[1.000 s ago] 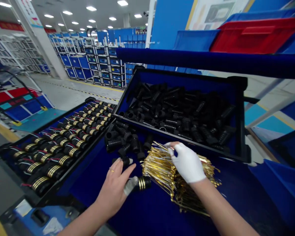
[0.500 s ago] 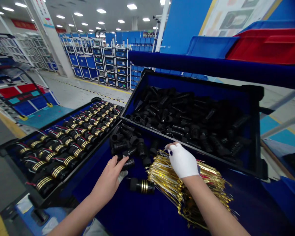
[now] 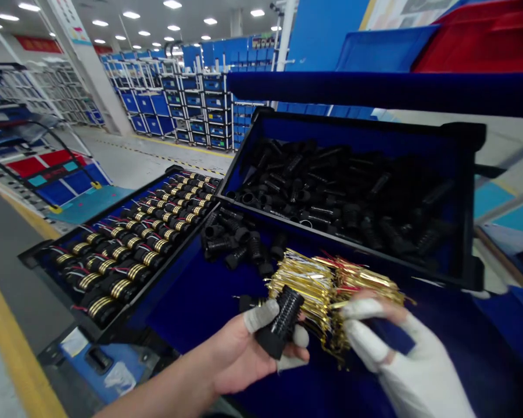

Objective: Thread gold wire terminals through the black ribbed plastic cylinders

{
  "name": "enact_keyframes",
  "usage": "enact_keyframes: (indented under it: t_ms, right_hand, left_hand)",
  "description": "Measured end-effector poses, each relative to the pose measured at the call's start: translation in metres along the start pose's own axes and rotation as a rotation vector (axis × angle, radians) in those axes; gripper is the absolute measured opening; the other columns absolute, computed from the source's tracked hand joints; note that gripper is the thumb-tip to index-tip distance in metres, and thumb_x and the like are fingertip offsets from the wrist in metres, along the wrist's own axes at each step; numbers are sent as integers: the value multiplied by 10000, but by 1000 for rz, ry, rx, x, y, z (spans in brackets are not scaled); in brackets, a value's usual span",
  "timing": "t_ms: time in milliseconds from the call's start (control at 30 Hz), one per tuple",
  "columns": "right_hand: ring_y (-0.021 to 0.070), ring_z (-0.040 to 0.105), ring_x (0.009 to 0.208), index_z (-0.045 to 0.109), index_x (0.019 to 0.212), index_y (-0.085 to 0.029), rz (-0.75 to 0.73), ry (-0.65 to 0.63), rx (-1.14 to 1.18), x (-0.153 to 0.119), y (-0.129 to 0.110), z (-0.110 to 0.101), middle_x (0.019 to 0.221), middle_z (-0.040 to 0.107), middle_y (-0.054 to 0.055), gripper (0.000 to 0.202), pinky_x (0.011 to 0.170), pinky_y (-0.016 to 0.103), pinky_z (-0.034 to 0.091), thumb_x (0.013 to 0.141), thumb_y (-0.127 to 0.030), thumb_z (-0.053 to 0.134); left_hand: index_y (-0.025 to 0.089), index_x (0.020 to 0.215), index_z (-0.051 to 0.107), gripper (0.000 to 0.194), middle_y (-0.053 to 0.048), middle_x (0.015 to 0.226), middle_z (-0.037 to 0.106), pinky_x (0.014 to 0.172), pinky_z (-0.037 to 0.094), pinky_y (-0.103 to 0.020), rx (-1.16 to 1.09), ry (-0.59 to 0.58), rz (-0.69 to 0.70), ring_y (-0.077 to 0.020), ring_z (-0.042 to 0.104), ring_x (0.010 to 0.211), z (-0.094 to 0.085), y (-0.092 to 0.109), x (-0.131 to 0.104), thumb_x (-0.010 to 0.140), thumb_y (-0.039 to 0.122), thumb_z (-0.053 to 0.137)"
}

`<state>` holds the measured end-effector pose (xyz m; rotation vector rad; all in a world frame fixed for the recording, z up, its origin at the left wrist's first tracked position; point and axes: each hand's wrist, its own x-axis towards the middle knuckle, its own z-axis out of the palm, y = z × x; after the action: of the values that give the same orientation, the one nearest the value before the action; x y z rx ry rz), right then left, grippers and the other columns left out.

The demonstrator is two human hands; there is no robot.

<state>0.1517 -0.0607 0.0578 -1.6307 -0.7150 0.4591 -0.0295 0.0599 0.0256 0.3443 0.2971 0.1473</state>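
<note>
My left hand [image 3: 244, 354], with white covers on the fingertips, grips a black ribbed cylindrical housing [image 3: 283, 316], tilted in front of me. In its white glove, my right hand [image 3: 387, 342] pinches a thin gold metal strip [image 3: 340, 304] just right of the housing. Behind both hands lies a pile of gold strips [image 3: 303, 276] with white and red wires. A housing with gold rings [image 3: 248, 302] is partly hidden behind my left hand. Several loose black housings [image 3: 235, 244] lie on the blue work surface [image 3: 183, 302].
A large blue bin [image 3: 457, 191] full of black housings stands at the back. On the left, a tray [image 3: 131, 305] holds rows of gold-ringed housings with wires. A dark blue shelf edge [image 3: 375, 90] crosses above the bin, with red and blue bins over it.
My left hand has picked up a black housing and turned palm up, moving right. My right hand has come nearer from the strip pile's far side, pinching a gold strip.
</note>
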Motion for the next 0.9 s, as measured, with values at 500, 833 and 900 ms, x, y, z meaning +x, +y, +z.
enact_keyframes:
  t_ms: [500, 833, 900]
  right_hand:
    - [208, 653, 715, 650, 864, -242, 90, -120, -335, -69, 34, -23, 780, 698, 18, 266, 679, 289, 549, 867, -496, 571]
    - [206, 667, 815, 625, 893, -240, 42, -108, -372, -80, 40, -20, 881, 716, 31, 254, 766, 284, 542, 920, -475, 535]
    - [206, 670, 804, 635, 880, -240, 60, -93, -364, -81, 40, -23, 869, 718, 30, 270, 766, 285, 550, 906, -495, 550]
  left_hand:
    - [77, 972, 691, 658, -79, 812, 657, 818, 459, -302, 222, 180, -83, -122, 565, 667, 31, -62, 26, 880, 699, 499]
    - [126, 1244, 615, 624, -100, 1072, 701, 960, 421, -369, 452, 213, 160, -226, 613, 978, 32, -82, 31, 887, 635, 562]
    - [120, 1204, 621, 602, -97, 1053, 695, 934, 431, -362, 479, 221, 182, -219, 609, 960, 30, -84, 32, 900, 634, 544]
